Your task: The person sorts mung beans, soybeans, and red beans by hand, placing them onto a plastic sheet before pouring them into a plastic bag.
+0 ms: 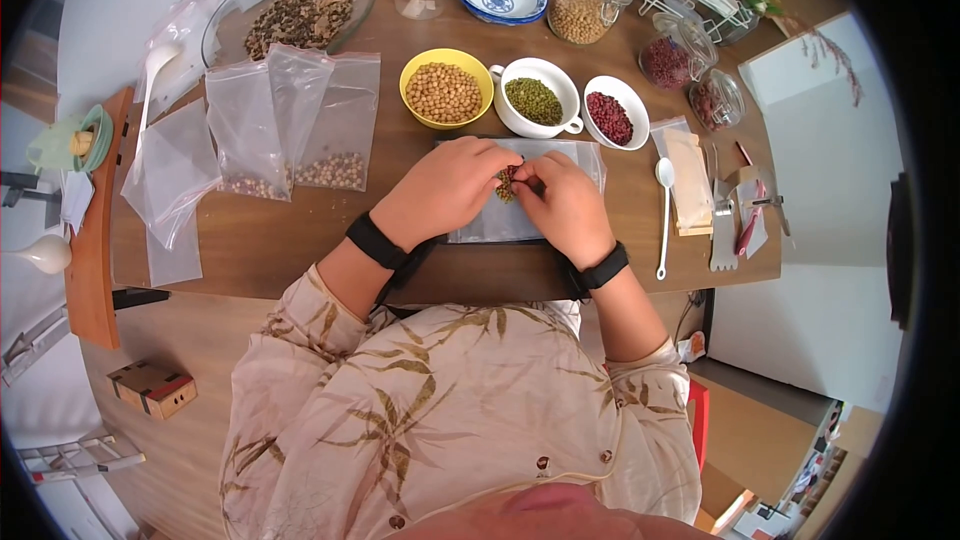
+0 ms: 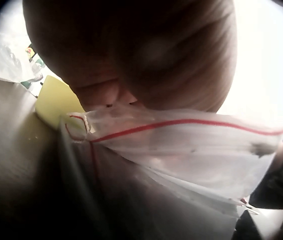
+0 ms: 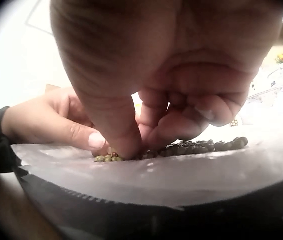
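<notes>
Right hand point(image 1: 570, 204) and left hand point(image 1: 450, 190) crowding the mixed beans point(image 1: 505, 188)
Right fingers curl down at the pile, left ones right beside it; tips are hidden, so can't tell if either's pinching any. Pile's on a plastic bag point(image 1: 487, 228) near the table's point(image 1: 250, 265) front edge. Imo slick plastic is the risk: one bump or tug and beans roll off. Green-bean bowl point(image 1: 535, 131) and red-bean bowl point(image 1: 622, 143) sit just beyond.

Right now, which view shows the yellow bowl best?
The head view: the yellow bowl and its chickpeas are unobstructed. The left wrist view catches only part of the bowl, behind the left hand; the right wrist view shows nothing clear.
</notes>
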Tool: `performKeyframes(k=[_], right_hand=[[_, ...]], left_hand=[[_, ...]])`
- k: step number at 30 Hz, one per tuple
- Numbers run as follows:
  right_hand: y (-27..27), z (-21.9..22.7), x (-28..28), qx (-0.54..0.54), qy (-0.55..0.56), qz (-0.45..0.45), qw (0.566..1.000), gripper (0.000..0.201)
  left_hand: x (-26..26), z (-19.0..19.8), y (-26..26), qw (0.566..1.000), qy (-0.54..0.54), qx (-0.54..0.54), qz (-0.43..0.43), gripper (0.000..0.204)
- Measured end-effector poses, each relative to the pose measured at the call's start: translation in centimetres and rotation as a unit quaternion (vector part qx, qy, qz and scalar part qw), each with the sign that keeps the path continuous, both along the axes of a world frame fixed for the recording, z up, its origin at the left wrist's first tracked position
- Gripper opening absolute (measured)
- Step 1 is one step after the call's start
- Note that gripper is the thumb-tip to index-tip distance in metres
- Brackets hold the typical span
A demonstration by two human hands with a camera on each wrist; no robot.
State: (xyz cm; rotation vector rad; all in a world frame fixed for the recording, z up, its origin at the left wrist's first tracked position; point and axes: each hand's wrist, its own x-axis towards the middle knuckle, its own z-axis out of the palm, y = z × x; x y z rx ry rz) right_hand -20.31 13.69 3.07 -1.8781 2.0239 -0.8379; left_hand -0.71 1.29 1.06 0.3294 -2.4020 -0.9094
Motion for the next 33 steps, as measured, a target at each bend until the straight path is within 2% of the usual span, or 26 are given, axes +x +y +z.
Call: performKeyframes(k=[9, 11, 12, 13, 14, 15, 17, 21, 24, 25, 26, 27, 28, 29, 33], right_hand=[[0.4, -0.5, -0.5, -0.015, -0.011, 0.008, 1.000, 0.010], [0.8, -0.7, -1.4, 0.032, -0.230, -0.028, 0.972, 0.008], [1.0, -0.4, -1.7, 0.033, -0.230, -0.027, 0.972, 0.008], [1.0, 0.7, -1.8, 0.069, -0.406, -0.044, 0.910, 0.009], [1.1, 1.3, -1.9, 0.102, -0.566, -0.059, 0.816, 0.011], [1.2, 1.1, -2.5, 0.101, -0.566, -0.061, 0.816, 0.011], [1.3, 0.6, -3.4, 0.099, -0.658, -0.028, 0.746, 0.015], [1.1, 0.6, -3.6, 0.080, -0.682, -0.034, 0.726, 0.018], [1.1, 0.1, -4.3, 0.105, -0.676, -0.024, 0.729, 0.018], [1.1, 0.1, -3.9, 0.110, -0.562, -0.038, 0.819, 0.016], [1.1, 0.1, -3.5, 0.112, -0.435, -0.051, 0.892, 0.014], [1.2, 0.2, -3.0, 0.112, -0.435, -0.052, 0.892, 0.014], [1.4, 0.4, -2.5, 0.075, -0.286, -0.047, 0.954, 0.011], [1.4, 0.4, -2.2, 0.036, -0.129, -0.041, 0.990, 0.009], [0.9, 0.2, -1.8, 0.023, -0.064, -0.031, 0.997, 0.010]], left_hand=[[-0.1, -0.3, -0.1, 1.000, 0.008, -0.006, -0.002, 0.035], [-0.1, -0.5, -0.2, 1.000, 0.010, -0.004, -0.001, 0.035], [-0.1, -0.6, -0.2, 1.000, 0.010, -0.004, -0.002, 0.036], [-0.1, -0.6, -0.2, 1.000, 0.011, -0.004, -0.003, 0.036], [-0.1, -0.6, -0.2, 1.000, 0.011, -0.003, -0.004, 0.036], [-0.1, -0.6, -0.1, 1.000, 0.011, -0.001, -0.001, 0.036], [-0.2, -0.5, -0.2, 1.000, 0.010, 0.001, 0.002, 0.036], [-0.1, -0.5, -0.3, 1.000, 0.012, 0.012, 0.000, 0.036], [0.0, -0.3, -0.2, 1.000, 0.022, 0.007, 0.005, 0.035], [0.0, -0.1, -0.2, 1.000, 0.023, 0.001, 0.008, 0.035], [0.0, 0.0, -0.2, 1.000, 0.023, 0.001, 0.007, 0.035], [0.0, 0.1, -0.2, 1.000, 0.021, -0.002, 0.010, 0.034], [0.0, 0.1, -0.2, 1.000, 0.019, -0.005, 0.013, 0.034], [0.0, 0.2, -0.2, 1.000, 0.019, -0.005, 0.012, 0.034], [0.1, -0.2, -0.3, 1.000, 0.020, -0.010, 0.016, 0.034]])
